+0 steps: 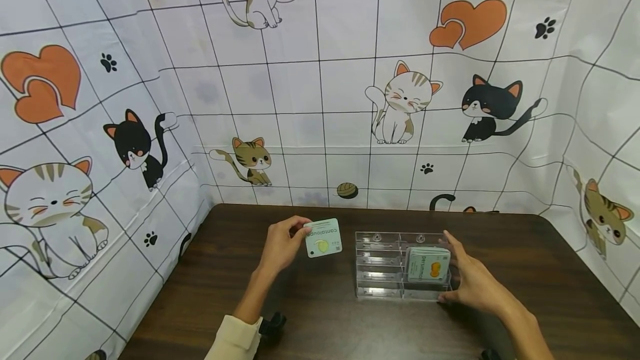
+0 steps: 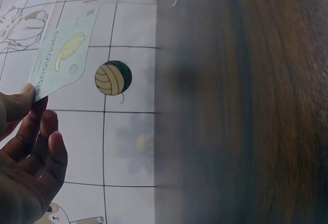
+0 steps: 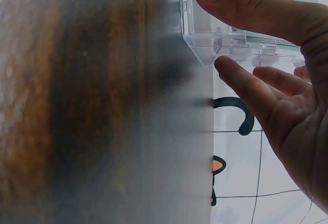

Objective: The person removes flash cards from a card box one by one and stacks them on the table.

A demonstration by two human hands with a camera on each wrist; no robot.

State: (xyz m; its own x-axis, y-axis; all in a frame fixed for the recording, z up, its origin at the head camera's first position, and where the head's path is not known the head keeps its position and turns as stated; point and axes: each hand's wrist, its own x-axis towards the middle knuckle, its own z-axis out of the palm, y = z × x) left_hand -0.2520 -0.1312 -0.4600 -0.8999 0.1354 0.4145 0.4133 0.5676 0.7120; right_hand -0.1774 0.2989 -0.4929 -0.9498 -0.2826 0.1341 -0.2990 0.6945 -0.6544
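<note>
In the head view my left hand [image 1: 283,244] pinches a pale green card [image 1: 324,238] by its edge, thumb against fingers. The card reads "cantaloupe" and bears a small fruit picture; the left wrist view shows the same card [image 2: 65,49] raised, the other fingers loosely bent. A clear plastic card holder [image 1: 378,274] with two columns of slots sits on the table. My right hand [image 1: 472,279] spans its right side, thumb at the near corner and fingers at the far one. Inside the right column stands a stack of cards [image 1: 428,264], the front one showing an orange fruit.
The dark wooden table [image 1: 320,326] ends at a white cloth backdrop [image 1: 345,88] with grid lines and printed cats, at the back and both sides. The holder's left column shows no cards. A black strap [image 1: 272,325] is around my left wrist.
</note>
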